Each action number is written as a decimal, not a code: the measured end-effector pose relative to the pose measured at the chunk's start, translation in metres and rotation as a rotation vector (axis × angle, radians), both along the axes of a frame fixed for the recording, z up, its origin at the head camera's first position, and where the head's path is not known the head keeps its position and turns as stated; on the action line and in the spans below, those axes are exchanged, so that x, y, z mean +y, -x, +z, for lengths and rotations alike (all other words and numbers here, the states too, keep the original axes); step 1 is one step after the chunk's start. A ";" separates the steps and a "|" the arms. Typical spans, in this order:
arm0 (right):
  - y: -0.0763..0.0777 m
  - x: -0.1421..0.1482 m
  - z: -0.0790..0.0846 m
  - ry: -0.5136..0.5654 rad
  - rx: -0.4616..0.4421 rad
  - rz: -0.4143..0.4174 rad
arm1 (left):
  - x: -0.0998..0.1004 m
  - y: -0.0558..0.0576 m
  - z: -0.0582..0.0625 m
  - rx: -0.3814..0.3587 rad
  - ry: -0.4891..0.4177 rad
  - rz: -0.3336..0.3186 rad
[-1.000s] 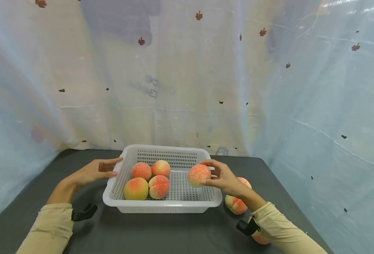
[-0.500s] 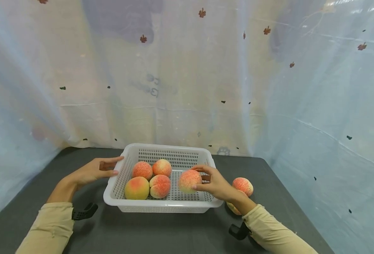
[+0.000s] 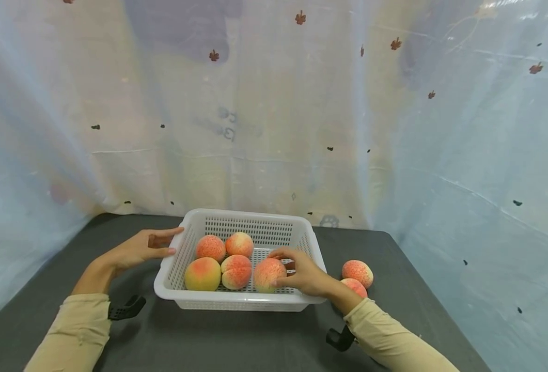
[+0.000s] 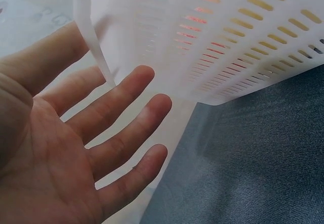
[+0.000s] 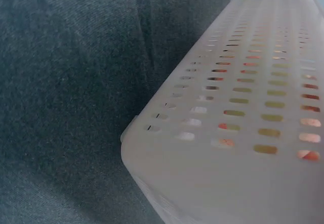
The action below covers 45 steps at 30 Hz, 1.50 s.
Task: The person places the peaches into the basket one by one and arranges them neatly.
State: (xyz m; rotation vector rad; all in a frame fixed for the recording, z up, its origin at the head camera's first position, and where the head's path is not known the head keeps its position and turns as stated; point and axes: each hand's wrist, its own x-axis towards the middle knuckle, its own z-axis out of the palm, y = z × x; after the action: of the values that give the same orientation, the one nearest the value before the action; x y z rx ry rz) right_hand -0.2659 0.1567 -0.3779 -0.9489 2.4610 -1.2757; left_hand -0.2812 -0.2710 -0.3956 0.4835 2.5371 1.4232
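A white perforated plastic basket (image 3: 236, 300) stands on the dark table, with several peaches inside its left half. My left hand (image 3: 141, 249) touches its left rim with thumb and index finger; in the left wrist view the other fingers (image 4: 147, 113) extend, fairly straight, beside the basket's outer wall. Reaching over the right side, my right hand (image 3: 303, 273) holds a peach (image 3: 269, 275) low in the basket, beside a creased peach (image 3: 236, 272). The right wrist view shows the basket's slotted wall (image 5: 202, 148) with fruit colours behind it, but not the hand.
Right of the basket, two peaches lie on the table: one farther back (image 3: 357, 273) and one (image 3: 355, 287) partly hidden by the right forearm. A pale patterned plastic curtain (image 3: 274, 113) hangs behind the table (image 3: 236, 341) and along its right side.
My right hand has carried the peach leftward and down in the basket, towards the other peaches. My left hand has stayed at the rim.
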 end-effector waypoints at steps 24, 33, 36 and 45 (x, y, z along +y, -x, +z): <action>0.001 -0.001 0.000 -0.129 0.015 0.113 | 0.001 0.001 0.002 0.005 -0.003 -0.006; 0.002 -0.003 0.001 -0.163 -0.055 0.168 | 0.001 0.000 0.000 0.000 -0.010 -0.011; 0.000 -0.004 0.002 -0.234 -0.046 0.170 | 0.001 0.001 -0.001 0.002 -0.007 -0.009; -0.001 -0.005 0.000 -0.244 -0.059 0.163 | -0.001 0.000 -0.002 -0.004 -0.006 -0.018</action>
State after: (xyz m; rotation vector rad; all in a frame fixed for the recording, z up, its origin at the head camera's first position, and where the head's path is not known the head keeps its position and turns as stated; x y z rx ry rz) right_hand -0.2654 0.1521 -0.3776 -1.0070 2.3700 -0.9144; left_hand -0.2812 -0.2721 -0.3977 0.5022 2.5200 1.4246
